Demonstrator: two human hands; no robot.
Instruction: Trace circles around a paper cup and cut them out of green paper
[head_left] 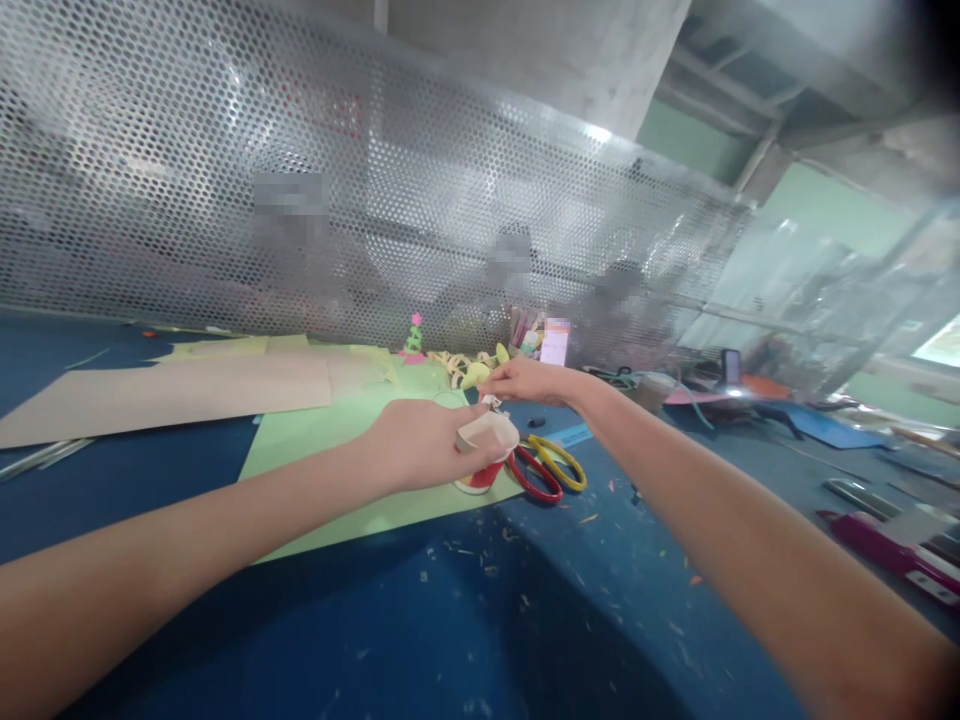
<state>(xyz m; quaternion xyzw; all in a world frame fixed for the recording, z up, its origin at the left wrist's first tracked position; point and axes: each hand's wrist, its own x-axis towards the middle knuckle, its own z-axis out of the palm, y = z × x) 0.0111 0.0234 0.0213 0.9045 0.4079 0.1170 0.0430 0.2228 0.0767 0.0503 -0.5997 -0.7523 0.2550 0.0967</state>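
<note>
My left hand (416, 445) grips a small paper cup (486, 452) with a red and white outside, tilted on its side over a light green paper sheet (330, 440). Just beyond it my right hand (525, 380) pinches something small at the cup's rim; what it is I cannot make out. Two pairs of scissors lie right of the cup, one with red handles (534, 478), one with yellow handles (559, 462).
A blue table (465, 620) is strewn with paper scraps. Brown card (165, 395) lies at the left, a small paper tree (413, 338) and curled yellow strips (469, 368) farther back. A perforated metal screen (300, 180) stands behind. A pink tool (892, 550) lies at the right.
</note>
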